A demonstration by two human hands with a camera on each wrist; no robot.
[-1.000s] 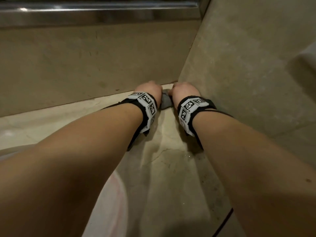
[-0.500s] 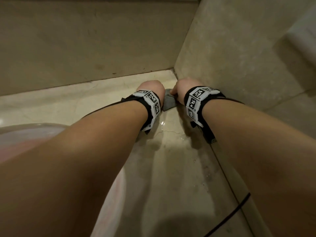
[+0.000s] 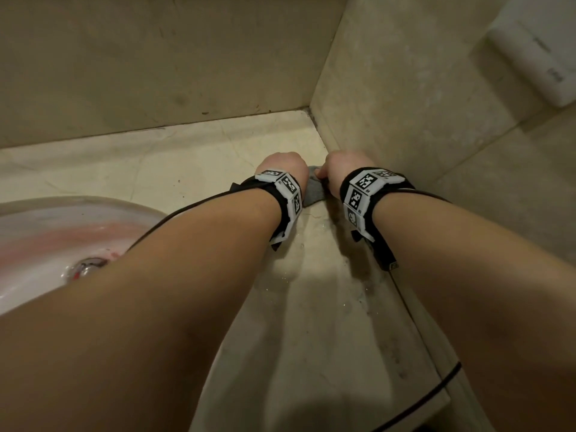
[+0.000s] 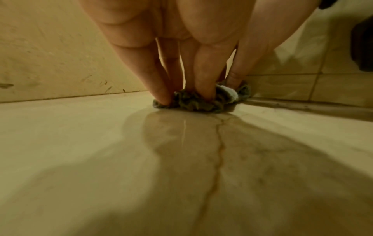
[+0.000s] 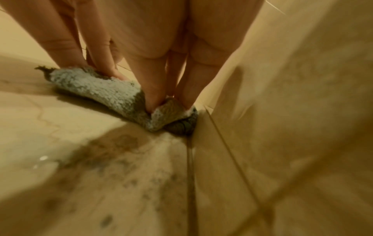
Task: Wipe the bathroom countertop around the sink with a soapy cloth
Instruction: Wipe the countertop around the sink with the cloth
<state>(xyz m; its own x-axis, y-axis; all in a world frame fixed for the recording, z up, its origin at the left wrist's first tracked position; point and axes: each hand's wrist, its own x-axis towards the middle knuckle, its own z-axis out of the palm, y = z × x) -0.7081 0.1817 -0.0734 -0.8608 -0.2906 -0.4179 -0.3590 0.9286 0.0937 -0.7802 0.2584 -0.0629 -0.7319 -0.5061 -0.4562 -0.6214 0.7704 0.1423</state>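
Room: a dim bathroom corner, where the beige stone surface (image 3: pixel 193 157) meets a back wall and a tiled right wall (image 3: pixel 420 98); the sink (image 3: pixel 46 232) lies to the near left.
Cloth: a small grey cloth (image 3: pixel 312 191) lies on the surface well inside the far right corner, its right end bunched against the foot of the right wall.
Long axis: it runs left to right, across the line of both forearms.
Left hand: the left hand (image 3: pixel 282 165) presses down on the cloth's left half with straight fingers (image 4: pixel 203 79), tips dug into the pile.
Right hand: the right hand (image 3: pixel 343 168) pushes its straight fingers (image 5: pixel 187 83) into the cloth's right end, with one finger tucked into a fold.
Nearer hand: both sit on the cloth; the right is the one beside the wall.
Key relation: open surface lies near and left of the cloth, so a stroke probably has to pull that way.
Wet trace: a damp sheen and dark specks lie on the near side of the cloth.
Hidden: from the head view both hands cover most of the cloth; suds are hard to tell from its pale pile, and the right wrist view is blurred.
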